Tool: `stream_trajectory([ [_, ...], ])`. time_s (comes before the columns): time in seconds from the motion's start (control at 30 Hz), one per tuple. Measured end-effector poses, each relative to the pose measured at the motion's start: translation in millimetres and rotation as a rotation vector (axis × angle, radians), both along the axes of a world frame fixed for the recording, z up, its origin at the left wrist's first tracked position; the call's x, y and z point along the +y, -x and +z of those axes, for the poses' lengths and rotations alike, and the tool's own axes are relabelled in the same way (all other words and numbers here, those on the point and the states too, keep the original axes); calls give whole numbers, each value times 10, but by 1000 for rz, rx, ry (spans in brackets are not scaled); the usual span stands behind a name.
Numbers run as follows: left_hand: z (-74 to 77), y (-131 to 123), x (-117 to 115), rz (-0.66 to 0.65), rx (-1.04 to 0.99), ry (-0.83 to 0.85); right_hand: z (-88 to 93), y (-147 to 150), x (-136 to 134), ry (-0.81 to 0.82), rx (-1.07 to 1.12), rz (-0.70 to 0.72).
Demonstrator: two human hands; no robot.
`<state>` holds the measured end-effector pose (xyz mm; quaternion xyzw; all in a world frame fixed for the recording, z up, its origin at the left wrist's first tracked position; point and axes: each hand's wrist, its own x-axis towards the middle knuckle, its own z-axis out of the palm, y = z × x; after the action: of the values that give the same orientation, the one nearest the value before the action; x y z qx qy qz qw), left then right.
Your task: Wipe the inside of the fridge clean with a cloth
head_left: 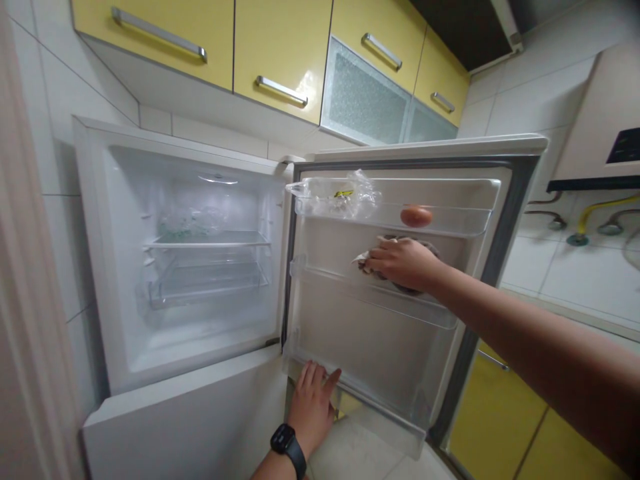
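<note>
My right hand [404, 263] reaches to the middle door shelf [425, 312] of the open fridge, its fingers closed on a crumpled cloth [365, 261]. The cloth looks pale and dark in patches, and my hand covers much of it. Something dark and greyish [427, 248] shows behind that hand; whether it is part of the cloth I cannot tell. Low down, my left hand [314, 400] rests at the edge of the bottom door shelf [380, 407], fingers stretched out, holding nothing. A black watch sits on the left wrist.
On the top door shelf [450, 223] lie a round reddish-brown item [416, 215] and a clear plastic bag [357, 195]. Inside the fridge, another clear bag [193, 221] is on the glass shelf [215, 240] above a clear drawer [210, 283]. Yellow cabinets [280, 47] hang overhead.
</note>
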<state>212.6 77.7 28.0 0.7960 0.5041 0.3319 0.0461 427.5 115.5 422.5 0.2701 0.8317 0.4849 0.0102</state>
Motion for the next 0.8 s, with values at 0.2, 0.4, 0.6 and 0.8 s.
stream_trajectory([
  [0.2, -93, 12, 46, -31, 64, 8, 109, 680, 367, 55, -96, -23],
  [0.4, -135, 5, 64, -36, 1, -34, 81, 1281, 565, 3, 94, -37],
  [0.6, -63, 101, 3, -63, -29, -4, -24, 1770, 799, 173, 169, -39],
  [0.8, -13, 176, -66, -33, -21, -7, -82, 1870, 826, 336, 228, -70],
])
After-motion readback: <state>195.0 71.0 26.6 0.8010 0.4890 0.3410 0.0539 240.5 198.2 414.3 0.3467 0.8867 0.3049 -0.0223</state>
